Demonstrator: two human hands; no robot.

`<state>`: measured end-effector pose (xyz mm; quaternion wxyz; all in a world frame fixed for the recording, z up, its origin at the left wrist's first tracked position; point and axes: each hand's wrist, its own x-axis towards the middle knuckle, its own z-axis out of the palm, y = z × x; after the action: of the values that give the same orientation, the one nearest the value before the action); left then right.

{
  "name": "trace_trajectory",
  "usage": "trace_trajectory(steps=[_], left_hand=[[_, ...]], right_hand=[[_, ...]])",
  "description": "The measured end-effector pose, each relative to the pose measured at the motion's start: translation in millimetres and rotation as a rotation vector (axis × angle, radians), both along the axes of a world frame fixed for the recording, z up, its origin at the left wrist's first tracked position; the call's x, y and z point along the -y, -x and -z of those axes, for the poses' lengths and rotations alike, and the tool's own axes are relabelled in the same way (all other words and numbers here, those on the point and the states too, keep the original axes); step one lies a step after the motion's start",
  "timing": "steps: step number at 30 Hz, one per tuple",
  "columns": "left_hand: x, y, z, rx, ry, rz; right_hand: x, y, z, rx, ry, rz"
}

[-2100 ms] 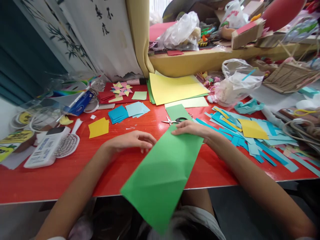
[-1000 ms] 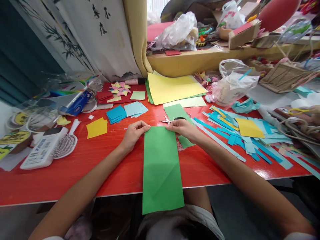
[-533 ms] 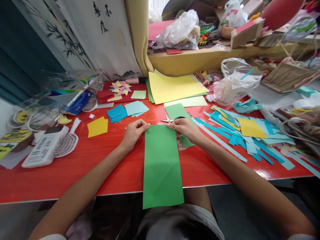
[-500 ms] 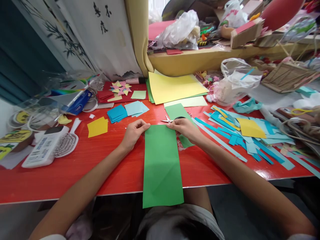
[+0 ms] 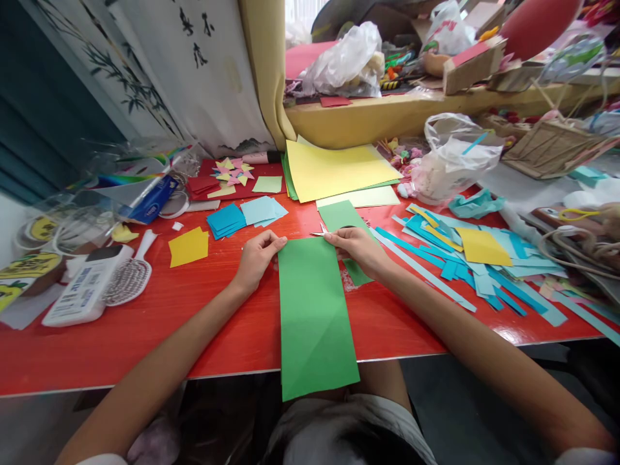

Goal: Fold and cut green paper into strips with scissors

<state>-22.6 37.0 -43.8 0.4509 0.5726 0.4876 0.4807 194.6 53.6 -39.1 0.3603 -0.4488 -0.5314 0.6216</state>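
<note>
A long strip of green paper [image 5: 317, 316] hangs from both hands, its lower end past the table's near edge. My left hand [image 5: 259, 258] pinches its top left corner between thumb and fingers. At the top right corner, my right hand [image 5: 358, 248] pinches the same paper. A pair of scissors [image 5: 320, 230] shows just beyond the right fingertips, mostly hidden by that hand; whether it is touched I cannot tell. Behind the right hand lies another green paper piece [image 5: 339, 214] on the table, and a small green scrap [image 5: 358, 272] sits under the wrist.
Left of the hands lie yellow squares [image 5: 188, 247], blue squares [image 5: 227, 221], a hairbrush [image 5: 128, 278] and a white bottle [image 5: 87, 287]. Yellow sheets [image 5: 339, 171] are stacked at the back. Blue paper strips [image 5: 436, 252] and a plastic bag [image 5: 450, 161] cover the right side of the red table [image 5: 217, 342].
The green paper's lower end has swung slightly to the right, and its top edge is a little higher. Both hands keep their pinch on the corners.
</note>
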Motion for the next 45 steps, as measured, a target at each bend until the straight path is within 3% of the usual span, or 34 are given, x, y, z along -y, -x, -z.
trace_trajectory(steps=[6, 13, 19, 25, 29, 34, 40, 45], left_hand=[[1, -1, -3.6, 0.068, 0.052, -0.038], [1, -1, -1.6, 0.060, 0.034, -0.025], [-1, 2, -2.3, 0.069, 0.015, -0.082], [-1, 4, -3.3, 0.025, 0.024, -0.082], [-6, 11, -4.9, -0.247, -0.038, 0.002], [-2, 6, -16.0, -0.698, -0.291, 0.155], [18, -15, -21.1, -0.729, -0.404, 0.285], [21, -16, -14.2, -0.746, -0.466, 0.274]], right_hand=[[5, 3, -5.6, -0.141, 0.084, -0.078], [6, 5, -3.9, 0.093, -0.098, 0.075], [3, 0, -4.3, -0.015, 0.068, -0.047], [1, 0, -3.4, 0.019, -0.012, 0.005], [3, 1, -4.9, 0.086, -0.022, -0.013], [12, 6, -11.4, 0.119, -0.027, -0.132], [28, 19, -17.3, 0.199, -0.039, -0.262], [30, 24, -12.4, 0.174, -0.002, -0.270]])
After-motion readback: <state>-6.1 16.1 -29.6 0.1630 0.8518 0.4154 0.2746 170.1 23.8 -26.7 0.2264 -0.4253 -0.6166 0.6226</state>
